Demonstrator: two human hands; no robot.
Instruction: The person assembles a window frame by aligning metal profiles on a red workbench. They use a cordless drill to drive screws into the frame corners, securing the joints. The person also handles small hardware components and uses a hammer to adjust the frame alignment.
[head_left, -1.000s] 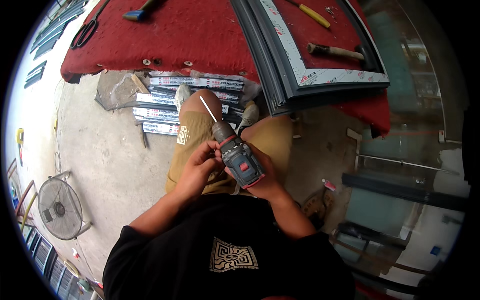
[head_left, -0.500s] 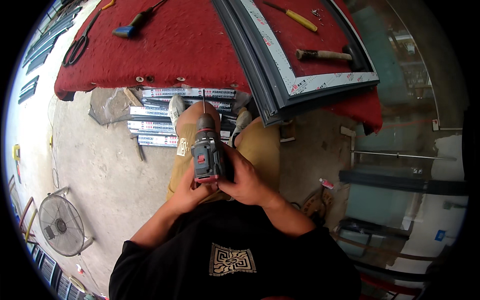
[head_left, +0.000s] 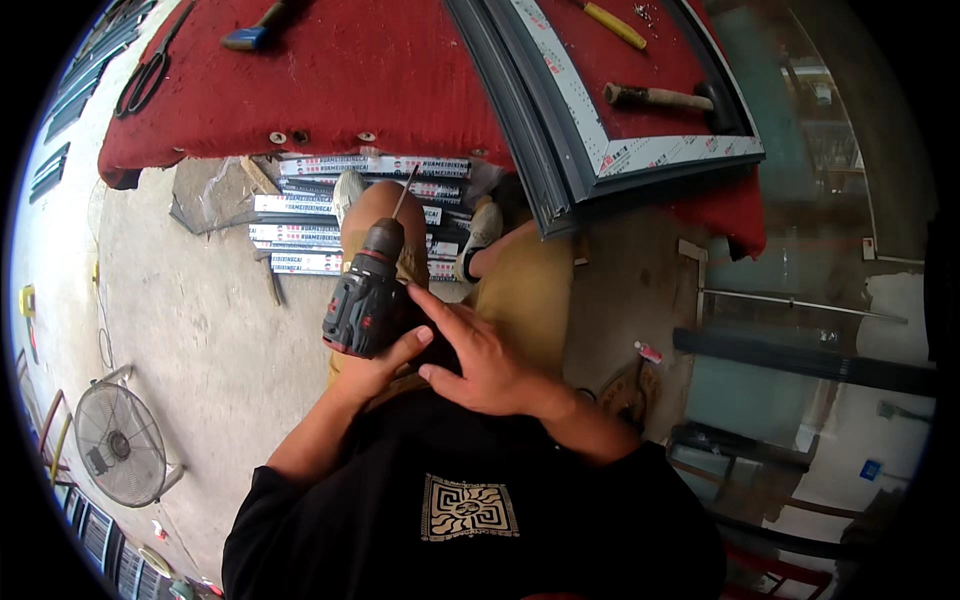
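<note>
A dark grey and red cordless drill point(head_left: 365, 300) with a long thin bit is above my lap, tilted so the bit points away and slightly right. My left hand point(head_left: 375, 372) is closed round its lower part, thumb toward the right; the drill body covers most of its fingers. Close by on the right, my right hand point(head_left: 487, 362) has its fingers stretched out and its thumb apart. Its index fingertip comes right up to the side of the drill; whether it touches cannot be made out.
Ahead stands a red-covered workbench point(head_left: 380, 90) bearing a dark metal frame point(head_left: 555, 130), a hammer point(head_left: 660, 97), a yellow-handled tool point(head_left: 614, 25), a blue-handled tool point(head_left: 248, 38) and scissors point(head_left: 145, 85). Wrapped profiles point(head_left: 300, 235) lie beneath. A fan point(head_left: 120, 443) stands at left.
The drill has shifted left and tilted, its bit now leaning right. My right hand has come away from the drill's base, and its fingers have straightened. My left hand still holds the drill.
</note>
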